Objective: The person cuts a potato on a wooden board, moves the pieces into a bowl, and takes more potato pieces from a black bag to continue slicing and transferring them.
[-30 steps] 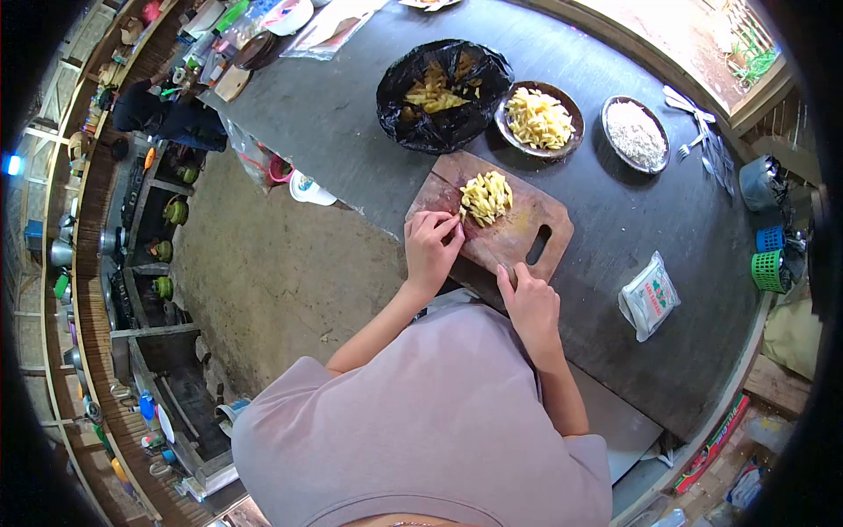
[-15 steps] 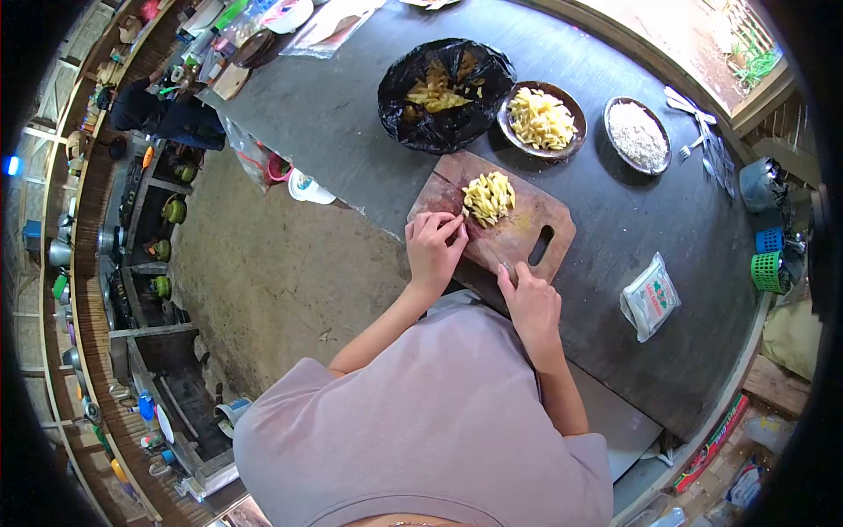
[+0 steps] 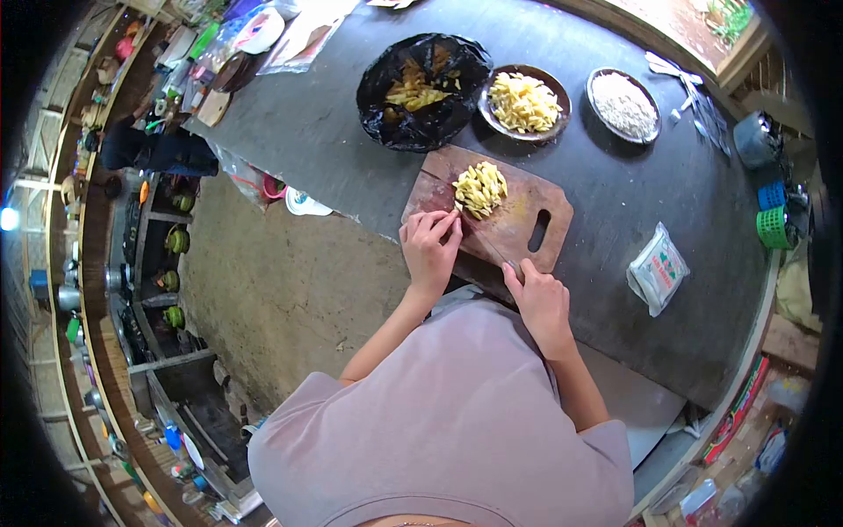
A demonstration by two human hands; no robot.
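A wooden cutting board [image 3: 518,189] with a handle slot lies at the table's near edge. On it sits a small heap of chopped pale yellow pieces [image 3: 480,189]. My left hand [image 3: 428,250] is closed at the board's left side, fingertips pinching a small pale yellow piece [image 3: 457,207] beside the heap. My right hand [image 3: 542,303] is wrapped round a knife [image 3: 499,255], most of its handle hidden in the palm. The thin blade points across the board toward my left fingertips.
Beyond the board stand a black plastic-lined container [image 3: 421,92] with yellow pieces, a plate of cut pieces [image 3: 524,104] and a plate of white grainy food [image 3: 623,105]. A white packet [image 3: 659,269] lies to the right, cutlery [image 3: 694,92] at the far right. Another person [image 3: 158,145] is far left.
The view has shifted slightly, so the table things sit a little differently in frame. Both hands keep nearly the same places on the board, the knife still in the right hand.
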